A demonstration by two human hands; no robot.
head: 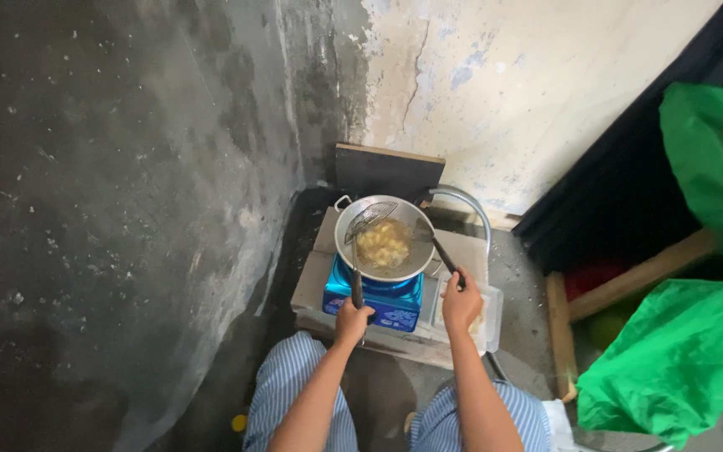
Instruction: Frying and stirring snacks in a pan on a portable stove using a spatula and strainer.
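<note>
- Low against the stained grey wall (127,184), a round metal frying pan (345,243) sits on a small blue portable stove (376,303), which rests on a pale slab (311,285).
- Left hand (351,320) is curled tight round the dark handle of a wire-mesh skimmer (367,219); its mesh head lies tilted over the pan's far rim.
- Right hand (462,303) is wrapped round the dark handle of a second utensil (438,251); its working end reaches into the pan from the right, shape too small to tell.
- Pale yellow food pieces (383,243) lie clustered in the oil at pan centre, between the two tools.
- Judged progress: frying under way, pieces light in colour, all in the pan; none lifted out yet.
- Clear plastic container (490,318) sits just right of the stove, partly behind the right hand.
- Green plastic sheeting (688,360) is bunched far right, well apart.
</note>
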